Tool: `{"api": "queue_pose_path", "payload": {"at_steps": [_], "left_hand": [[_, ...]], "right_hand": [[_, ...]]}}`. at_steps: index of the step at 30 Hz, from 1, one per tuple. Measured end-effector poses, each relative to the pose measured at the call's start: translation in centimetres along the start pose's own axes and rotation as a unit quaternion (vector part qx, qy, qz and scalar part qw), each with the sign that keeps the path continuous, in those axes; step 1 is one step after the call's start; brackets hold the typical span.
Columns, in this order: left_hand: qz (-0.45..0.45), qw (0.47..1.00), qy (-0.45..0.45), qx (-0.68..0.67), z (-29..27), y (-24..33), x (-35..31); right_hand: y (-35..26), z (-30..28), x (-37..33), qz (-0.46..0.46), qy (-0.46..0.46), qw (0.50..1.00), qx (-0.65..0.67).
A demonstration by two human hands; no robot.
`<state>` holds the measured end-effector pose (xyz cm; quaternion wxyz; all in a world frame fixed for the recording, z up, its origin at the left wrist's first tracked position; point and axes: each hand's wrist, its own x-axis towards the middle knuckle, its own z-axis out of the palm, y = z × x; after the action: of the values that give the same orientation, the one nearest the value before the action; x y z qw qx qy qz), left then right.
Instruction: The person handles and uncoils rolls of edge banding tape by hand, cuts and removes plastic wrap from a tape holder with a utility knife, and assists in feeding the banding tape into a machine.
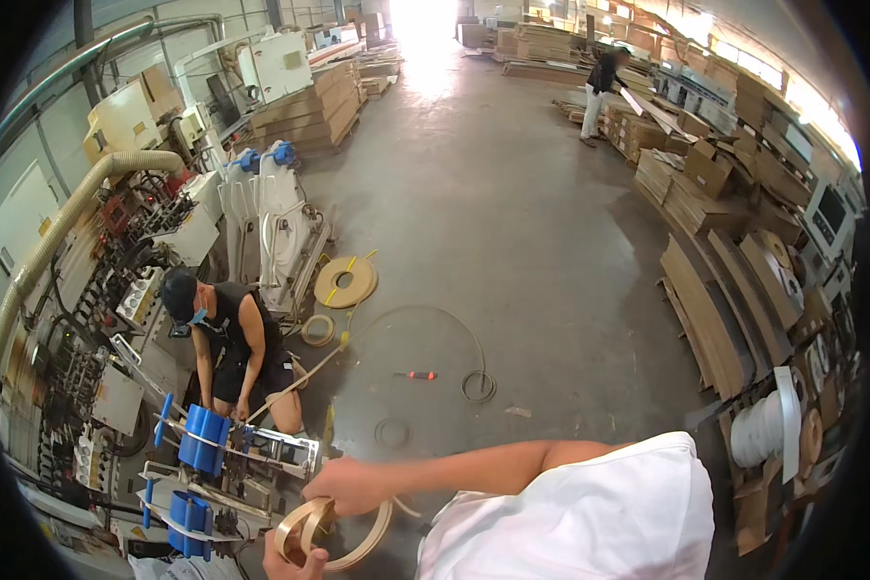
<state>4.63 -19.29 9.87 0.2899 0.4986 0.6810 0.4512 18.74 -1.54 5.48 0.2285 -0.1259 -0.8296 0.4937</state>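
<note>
A loosely wound coil of cream-tan edge banding [382,530] hangs between my hands at the bottom of the view. My left hand [285,563] is closed round the coil's left side, its fingers curled over the shiny loops. Above it, my right hand [350,485] reaches in from the right with its fingers bent at the top of the coil. Its fingertips are partly hidden, but it grips the banding there. Just beyond my hands are a machine's blue rollers [203,440].
A co-worker [232,329] crouches at the machine, hands on a long strip. On the floor lie a large tan roll [346,281], a small roll [318,331], a red-handled screwdriver [420,375] and a loose coil [478,386]. Stacked boards [710,319] stand right. Another person [601,92] stands far off.
</note>
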Motion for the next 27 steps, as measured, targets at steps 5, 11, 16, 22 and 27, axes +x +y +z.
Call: {"api": "queue_pose_path", "payload": {"at_steps": [5, 11, 16, 22, 27], "left_hand": [[-0.083, 0.996, -0.021, 0.017, 1.0, 3.0, 2.0], [0.188, 0.905, -0.030, 0.380, 2.3, 5.8, 3.6], [-0.110, 0.975, -0.122, 0.150, 6.3, 4.4, 5.2], [-0.075, 0.981, -0.119, 0.135, 5.4, 2.9, 8.3], [-0.057, 0.975, -0.133, 0.168, 2.8, 3.9, 9.9]], "right_hand": [[-1.1, -3.0, 1.1, -0.025, -0.144, 0.978, -0.150], [-1.0, -4.9, 1.4, -0.084, -0.204, 0.953, -0.207], [-0.4, -5.3, 0.9, -0.048, -0.181, 0.967, -0.171], [1.9, -9.1, 0.4, -0.041, -0.171, 0.984, -0.017], [2.7, -10.9, 0.3, 0.029, -0.117, 0.992, 0.034]]}}
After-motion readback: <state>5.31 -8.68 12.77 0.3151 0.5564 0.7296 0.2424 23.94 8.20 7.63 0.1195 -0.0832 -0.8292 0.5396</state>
